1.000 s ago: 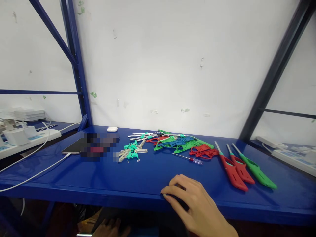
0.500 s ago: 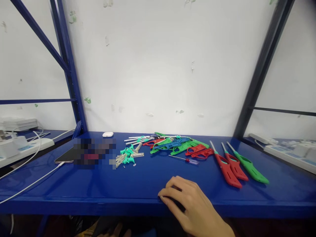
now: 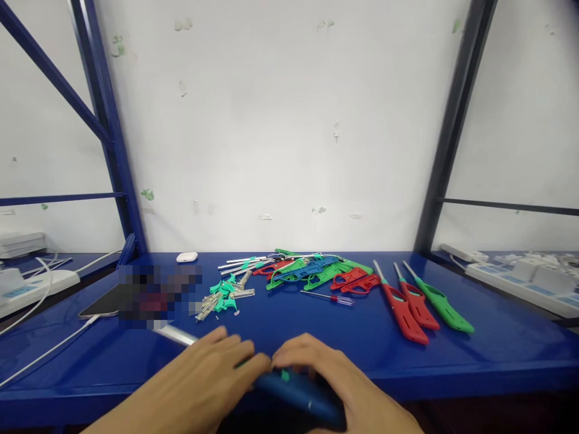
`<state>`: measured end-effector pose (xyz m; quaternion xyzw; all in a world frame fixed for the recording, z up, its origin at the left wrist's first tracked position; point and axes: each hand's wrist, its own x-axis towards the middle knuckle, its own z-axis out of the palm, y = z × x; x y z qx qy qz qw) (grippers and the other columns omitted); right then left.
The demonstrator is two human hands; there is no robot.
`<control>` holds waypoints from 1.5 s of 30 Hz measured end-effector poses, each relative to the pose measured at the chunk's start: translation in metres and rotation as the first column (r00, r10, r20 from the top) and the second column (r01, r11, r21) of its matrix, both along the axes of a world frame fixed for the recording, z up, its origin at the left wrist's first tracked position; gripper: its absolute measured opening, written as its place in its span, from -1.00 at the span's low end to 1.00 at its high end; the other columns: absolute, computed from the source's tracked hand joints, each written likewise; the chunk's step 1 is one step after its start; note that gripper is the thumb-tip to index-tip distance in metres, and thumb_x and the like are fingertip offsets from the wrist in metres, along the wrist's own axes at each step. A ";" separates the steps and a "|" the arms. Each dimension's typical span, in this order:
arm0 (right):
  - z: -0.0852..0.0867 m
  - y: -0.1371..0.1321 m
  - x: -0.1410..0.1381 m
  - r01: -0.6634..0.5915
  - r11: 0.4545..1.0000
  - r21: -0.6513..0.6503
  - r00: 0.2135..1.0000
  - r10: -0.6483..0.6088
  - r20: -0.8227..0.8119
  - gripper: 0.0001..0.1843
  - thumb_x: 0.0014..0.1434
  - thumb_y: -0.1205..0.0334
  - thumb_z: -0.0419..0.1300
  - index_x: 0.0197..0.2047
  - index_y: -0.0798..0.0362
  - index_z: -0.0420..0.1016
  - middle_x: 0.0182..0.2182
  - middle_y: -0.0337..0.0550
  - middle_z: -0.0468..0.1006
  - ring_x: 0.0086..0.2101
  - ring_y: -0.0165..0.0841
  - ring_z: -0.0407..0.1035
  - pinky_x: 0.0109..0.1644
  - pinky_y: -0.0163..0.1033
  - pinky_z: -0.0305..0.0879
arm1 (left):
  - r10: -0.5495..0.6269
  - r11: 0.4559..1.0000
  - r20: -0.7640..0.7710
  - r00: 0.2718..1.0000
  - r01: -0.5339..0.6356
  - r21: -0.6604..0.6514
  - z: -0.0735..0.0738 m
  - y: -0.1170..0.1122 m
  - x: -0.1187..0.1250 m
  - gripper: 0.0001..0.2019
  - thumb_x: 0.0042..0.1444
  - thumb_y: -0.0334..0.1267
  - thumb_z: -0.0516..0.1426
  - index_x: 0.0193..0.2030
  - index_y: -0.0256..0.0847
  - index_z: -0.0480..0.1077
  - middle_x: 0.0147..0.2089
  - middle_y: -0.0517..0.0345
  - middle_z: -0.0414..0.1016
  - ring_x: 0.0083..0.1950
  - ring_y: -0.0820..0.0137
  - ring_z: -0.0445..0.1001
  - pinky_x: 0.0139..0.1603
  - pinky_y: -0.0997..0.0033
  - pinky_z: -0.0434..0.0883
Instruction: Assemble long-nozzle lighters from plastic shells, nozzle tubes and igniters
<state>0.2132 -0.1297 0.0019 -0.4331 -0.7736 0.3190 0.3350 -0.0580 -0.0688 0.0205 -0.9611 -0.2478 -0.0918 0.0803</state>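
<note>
In the head view, a blue lighter point(image 3: 296, 393) is held low over the near edge of the desk point(image 3: 497, 346). Its metal tube point(image 3: 174, 334) points up and left toward a phone point(image 3: 102, 304). The left hand point(image 3: 212, 374) is curled over the front of the body, its fingers bent and closed on it. The right hand point(image 3: 337, 386) is wrapped over the handle, also closed. A small green piece point(image 3: 284, 375) shows between the two hands.

Farther back lie a heap of teal and metal parts point(image 3: 224, 298), a pile of coloured shells point(image 3: 316, 271) and a small screwdriver point(image 3: 328, 297). Three finished lighters point(image 3: 416, 304) are set side by side to the right.

The hold is judged best served if the body is braced against the desk edge. The green piece should be left uncovered by the fingers, and the tube steered clear of the loose parts.
</note>
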 end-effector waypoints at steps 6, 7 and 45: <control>-0.028 0.013 0.007 0.214 0.977 -0.010 0.971 -0.214 -0.111 -0.37 0.42 0.02 0.18 0.47 -0.46 0.12 0.40 -0.29 0.30 0.32 -0.18 0.25 0.44 0.03 0.13 | -0.132 0.981 0.187 0.974 0.101 0.164 0.030 0.030 0.046 -0.36 0.17 -0.71 -0.05 0.32 -0.10 0.30 0.22 0.06 0.54 0.31 0.24 0.45 0.47 0.00 0.22; -0.030 0.014 0.007 0.232 0.973 -0.008 0.966 -0.231 -0.116 -0.38 0.43 -0.03 0.16 0.47 -0.46 0.11 0.41 -0.29 0.29 0.33 -0.17 0.23 0.44 0.04 0.15 | -0.166 0.963 0.239 0.957 0.105 0.250 0.025 0.034 0.050 -0.38 0.19 -0.69 -0.03 0.34 -0.13 0.28 0.29 0.01 0.50 0.40 0.19 0.36 0.48 -0.07 0.21; -0.028 0.052 0.004 0.466 0.860 0.208 0.885 -0.454 -0.109 -0.44 0.44 -0.03 0.01 0.44 -0.15 0.16 0.19 -0.04 0.51 0.15 -0.15 0.47 0.23 -0.01 0.38 | 0.185 0.821 0.683 0.706 0.271 -0.503 -0.034 0.011 0.103 -0.16 0.18 -0.42 0.15 0.55 0.07 -0.04 0.50 0.03 0.22 0.38 0.18 0.39 0.39 0.07 0.42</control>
